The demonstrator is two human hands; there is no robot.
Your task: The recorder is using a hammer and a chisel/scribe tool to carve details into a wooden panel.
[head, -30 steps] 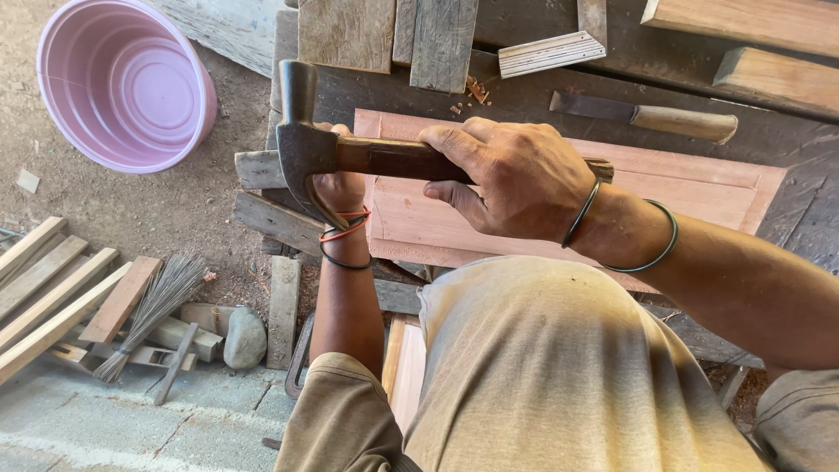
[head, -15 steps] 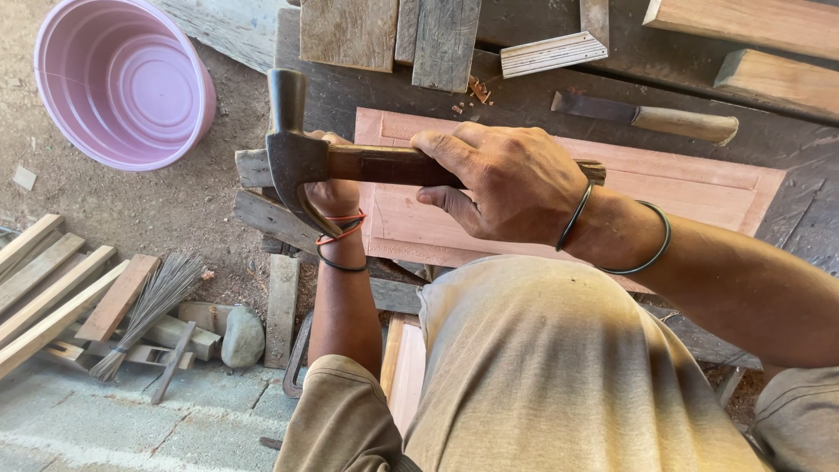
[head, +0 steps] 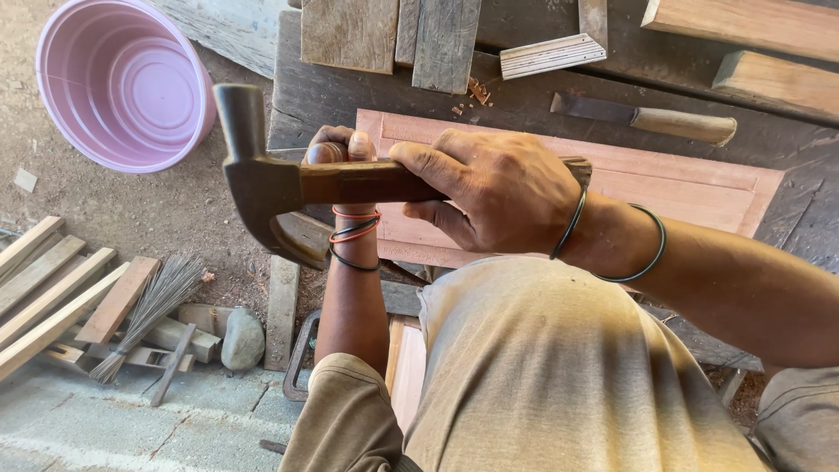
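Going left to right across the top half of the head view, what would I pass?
Pink basin → hammer head → left hand → right hand → chisel on the bench.

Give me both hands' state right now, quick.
Left hand: closed in a fist at the wooden panel's edge; contents hidden.
Right hand: closed on the hammer handle.

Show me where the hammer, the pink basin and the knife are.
hammer (head: 262, 179), head view, on its metal head.
pink basin (head: 122, 83), head view, on its inner wall.
knife (head: 686, 125), head view, on its wooden handle.
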